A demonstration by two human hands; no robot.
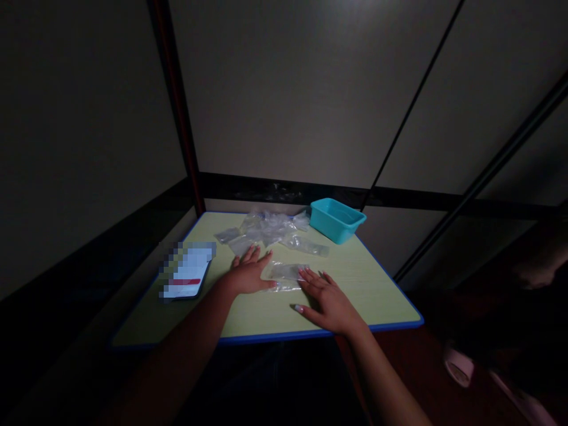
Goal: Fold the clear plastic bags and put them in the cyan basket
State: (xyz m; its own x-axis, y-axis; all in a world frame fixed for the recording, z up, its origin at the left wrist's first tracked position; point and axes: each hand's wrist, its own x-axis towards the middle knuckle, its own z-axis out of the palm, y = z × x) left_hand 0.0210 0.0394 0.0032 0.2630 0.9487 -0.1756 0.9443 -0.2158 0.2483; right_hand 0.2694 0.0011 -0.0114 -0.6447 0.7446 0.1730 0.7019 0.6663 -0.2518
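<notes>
Clear plastic bags (277, 228) lie in a loose pile near the back of the small table. In front of that pile, one flat clear bag (286, 272) rests on the tabletop between my hands. My left hand (251, 274) is open, fingers spread, its thumb at the flat bag's left end and its fingertips near the pile. The fingertips of my right hand (326, 300) touch the right end of the flat bag; that hand is open too, with its thumb stretched out over the tabletop. Neither hand grips anything.
The pale table (266, 316) has a blue edge. A turquoise basket (335, 222) stands at its back right corner, a lit phone (189, 275) at its left. Panelled walls rise behind. At the right, a person's hand (536, 269) and pink slippers (459, 364) show.
</notes>
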